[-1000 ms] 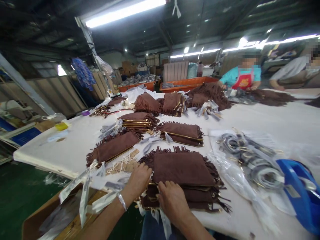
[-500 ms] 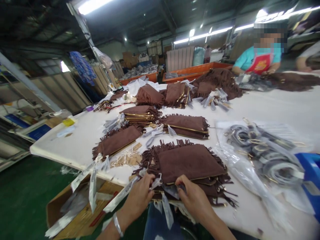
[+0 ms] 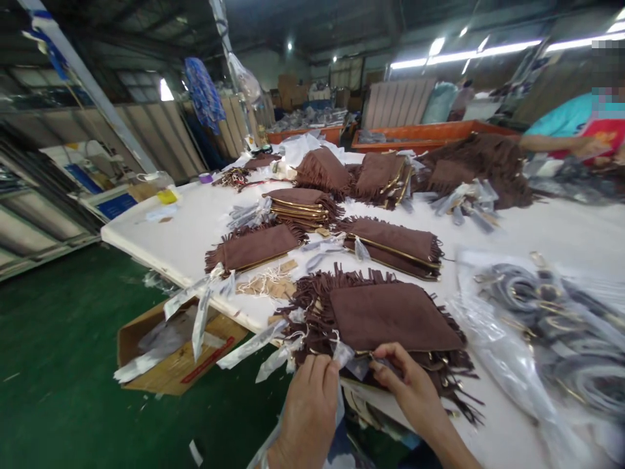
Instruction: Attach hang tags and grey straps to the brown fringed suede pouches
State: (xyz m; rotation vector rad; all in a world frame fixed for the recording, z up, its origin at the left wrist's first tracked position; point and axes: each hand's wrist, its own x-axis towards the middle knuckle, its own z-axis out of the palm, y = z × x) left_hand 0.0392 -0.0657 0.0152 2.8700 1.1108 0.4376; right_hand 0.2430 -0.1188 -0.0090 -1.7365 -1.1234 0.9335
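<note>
A brown fringed pouch [image 3: 390,316] tops a stack at the near table edge, its gold zipper facing me. My left hand [image 3: 310,397] is closed at the pouch's near left corner, gripping a plastic-wrapped zipper pull [image 3: 343,352]; its fingertips are partly hidden. Just right of it, my right hand [image 3: 415,391] pinches the zippered edge of the pouch between thumb and forefinger. More fringed pouches lie under the top one, and wrapped strips [image 3: 280,358] hang over the edge on the left.
Further pouch stacks [image 3: 390,241] spread across the white table [image 3: 151,231]. Tags with white strings [image 3: 268,283] lie behind my left hand. Coiled straps in plastic [image 3: 551,326] are at right. An open carton [image 3: 195,365] stands on the floor. A co-worker [image 3: 561,127] works at far right.
The view has swung right to left, so the table appears shifted rightward. My left hand has turned and closed in lower beside the zipper pull. My right hand stays at the zippered edge.
</note>
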